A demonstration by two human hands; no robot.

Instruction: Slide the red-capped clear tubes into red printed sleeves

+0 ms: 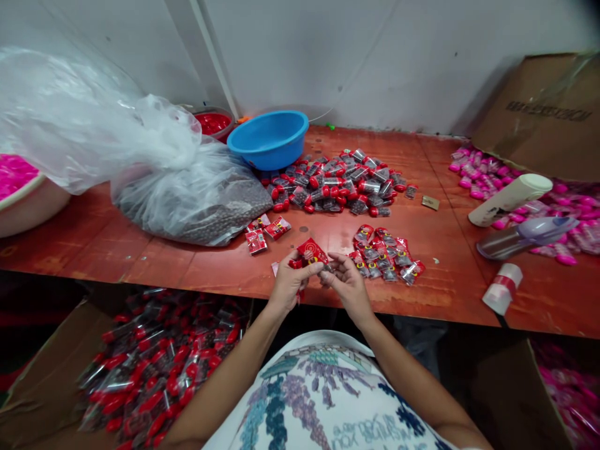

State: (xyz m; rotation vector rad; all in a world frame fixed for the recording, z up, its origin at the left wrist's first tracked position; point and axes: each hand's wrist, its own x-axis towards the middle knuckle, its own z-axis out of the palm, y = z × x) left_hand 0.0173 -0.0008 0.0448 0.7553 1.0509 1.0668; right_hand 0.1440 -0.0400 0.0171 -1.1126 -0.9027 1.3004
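A small red packet (312,251) with a pale spiral print is held above the front edge of the table. My left hand (287,284) grips its left side between thumb and fingers, and some red bits show around those fingers. At the packet's lower right corner my right hand (347,286) is closed in a pinch, by something dark that is partly hidden. Just right of my hands lies a group of red packets with clear fronts and dark contents (387,256). Flat red packets (256,241) lie to the left. Behind is a heap of clear, red-capped containers (337,182).
A blue basin (269,140) and a tied clear bag of dark beads (197,200) stand back left. At right are a white bottle (510,199), a lidded cup (520,239), a roll (502,289) and pink pieces. Below left, a carton (51,375) holds red-capped containers.
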